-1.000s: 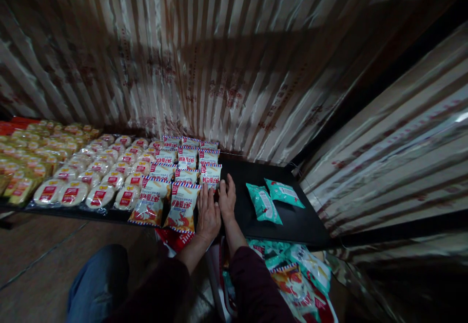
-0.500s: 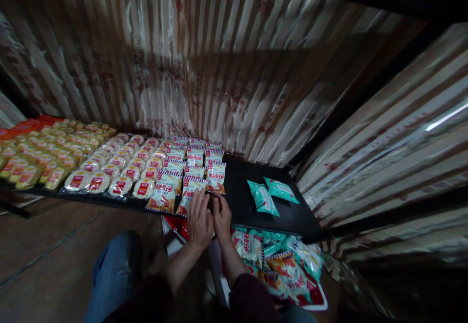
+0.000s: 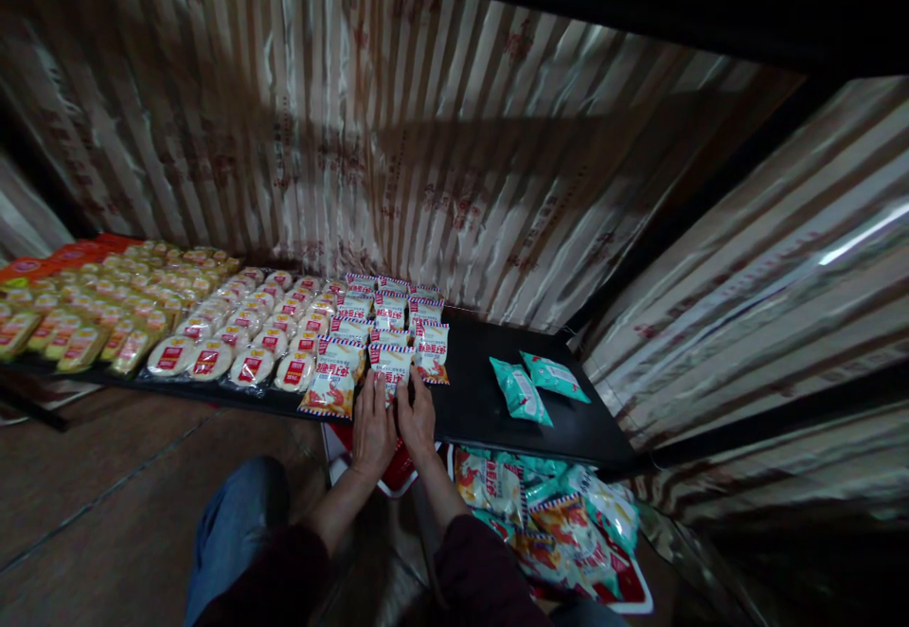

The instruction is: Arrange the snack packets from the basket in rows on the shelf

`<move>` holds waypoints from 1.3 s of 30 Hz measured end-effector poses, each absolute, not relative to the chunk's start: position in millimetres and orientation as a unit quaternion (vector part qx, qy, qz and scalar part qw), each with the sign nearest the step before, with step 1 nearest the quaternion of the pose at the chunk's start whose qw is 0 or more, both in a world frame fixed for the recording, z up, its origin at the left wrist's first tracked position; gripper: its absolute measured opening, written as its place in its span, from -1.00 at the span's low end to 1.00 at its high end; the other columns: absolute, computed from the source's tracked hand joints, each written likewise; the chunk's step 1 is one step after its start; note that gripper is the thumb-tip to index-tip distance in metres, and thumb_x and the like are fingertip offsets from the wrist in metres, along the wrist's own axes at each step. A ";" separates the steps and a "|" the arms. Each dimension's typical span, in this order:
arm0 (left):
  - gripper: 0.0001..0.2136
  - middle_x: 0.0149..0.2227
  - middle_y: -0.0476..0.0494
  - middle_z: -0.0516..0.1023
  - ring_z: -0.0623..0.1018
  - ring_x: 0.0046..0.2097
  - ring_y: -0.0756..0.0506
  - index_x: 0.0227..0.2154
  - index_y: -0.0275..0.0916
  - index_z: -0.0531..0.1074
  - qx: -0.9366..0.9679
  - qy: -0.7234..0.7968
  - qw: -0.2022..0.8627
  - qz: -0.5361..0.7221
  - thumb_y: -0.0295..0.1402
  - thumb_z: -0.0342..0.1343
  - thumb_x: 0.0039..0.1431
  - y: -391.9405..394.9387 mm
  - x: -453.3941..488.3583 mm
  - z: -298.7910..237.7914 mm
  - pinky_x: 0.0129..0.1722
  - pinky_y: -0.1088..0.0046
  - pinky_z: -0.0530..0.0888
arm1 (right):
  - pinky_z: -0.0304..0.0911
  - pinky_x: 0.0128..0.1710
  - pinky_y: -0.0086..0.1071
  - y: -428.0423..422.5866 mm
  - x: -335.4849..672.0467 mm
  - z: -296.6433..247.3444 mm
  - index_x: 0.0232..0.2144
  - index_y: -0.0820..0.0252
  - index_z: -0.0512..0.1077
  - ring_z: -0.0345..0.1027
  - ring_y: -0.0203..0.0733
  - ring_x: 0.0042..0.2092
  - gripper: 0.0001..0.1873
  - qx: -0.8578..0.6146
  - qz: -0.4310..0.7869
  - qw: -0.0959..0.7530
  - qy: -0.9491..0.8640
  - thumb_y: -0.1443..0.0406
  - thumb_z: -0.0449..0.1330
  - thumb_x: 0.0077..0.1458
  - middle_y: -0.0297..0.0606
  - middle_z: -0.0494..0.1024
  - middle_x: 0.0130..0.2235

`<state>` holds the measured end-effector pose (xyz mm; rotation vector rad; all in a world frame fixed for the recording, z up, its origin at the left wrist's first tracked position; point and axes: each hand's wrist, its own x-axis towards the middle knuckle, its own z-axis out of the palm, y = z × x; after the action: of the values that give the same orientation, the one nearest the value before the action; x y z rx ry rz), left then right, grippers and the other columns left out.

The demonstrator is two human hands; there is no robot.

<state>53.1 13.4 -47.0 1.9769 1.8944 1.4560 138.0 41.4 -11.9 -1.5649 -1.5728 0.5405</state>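
Note:
On a black shelf (image 3: 469,400), a blue-and-white snack bag (image 3: 390,362) with red lettering sits at the front of its column. My left hand (image 3: 374,433) has its fingers along the left side of this bag, and my right hand (image 3: 418,414) has its fingers on the right side. Together they grip it between them; the bag's lower part is partly hidden by the fingers. Just left of my left hand lies a matching snack bag (image 3: 331,379). Another snack bag (image 3: 432,350) stands behind and right of my right hand.
Round white wrapped cakes (image 3: 252,367) and yellow packs (image 3: 81,348) fill the shelf leftward. Two turquoise bags (image 3: 521,392) lie at the right. Below the shelf, a red-and-white tray (image 3: 643,599) holds mixed snack bags (image 3: 568,537). Striped sheeting (image 3: 454,163) hangs behind.
My right hand has moved up along the front bag's right side, and my left hand has shifted to its left side. The bag sits a little farther back. The view has shifted slightly.

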 end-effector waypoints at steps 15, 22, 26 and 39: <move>-0.51 0.29 -0.46 0.00 0.11 0.29 -0.26 0.25 -0.33 -0.02 0.635 0.609 0.030 0.474 -0.28 -0.21 0.30 21.6 49.8 -55.9 0.13 0.05 0.25 | 0.10 0.13 -0.13 44.6 135.6 -21.5 0.13 0.32 0.25 0.22 -0.04 0.13 -0.41 -0.631 0.204 0.411 -0.625 0.06 -0.10 0.20 0.00 0.37 0.11; -0.51 0.28 -0.48 0.03 -0.06 0.33 -0.25 0.22 -0.38 0.03 0.652 0.596 -0.021 0.469 -0.27 -0.17 0.29 11.2 53.2 -48.6 0.22 0.00 0.08 | 0.07 0.16 -0.17 31.7 140.8 -21.9 0.14 0.32 0.23 0.18 -0.10 0.16 -0.44 -0.623 0.197 0.432 -0.621 0.10 -0.15 0.23 -0.04 0.34 0.14; -0.58 0.26 -0.44 0.11 -0.05 0.33 -0.24 0.17 -0.35 0.13 0.675 0.567 -0.021 0.472 -0.34 -0.17 0.29 0.2 60.1 -47.4 0.21 -0.01 0.10 | 0.09 0.15 -0.15 18.8 145.5 -26.1 0.09 0.32 0.29 0.22 -0.10 0.12 -0.48 -0.623 0.179 0.438 -0.622 0.13 -0.14 0.23 -0.03 0.39 0.09; -0.57 0.13 -0.29 0.35 0.25 0.22 -0.17 0.11 -0.29 0.25 0.809 0.442 0.151 0.356 -0.51 -0.18 0.17 -100.6 130.6 -86.1 0.15 0.09 0.32 | 0.10 0.12 -0.03 -61.2 273.5 -36.2 -0.03 0.22 0.36 0.20 -0.08 0.12 -0.60 -0.668 -0.001 0.434 -0.604 0.23 -0.13 0.21 -0.07 0.39 0.05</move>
<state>130.6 -100.6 -86.1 2.3246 1.2696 1.0218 273.5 -61.2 -36.2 -1.6644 -1.5032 -0.0020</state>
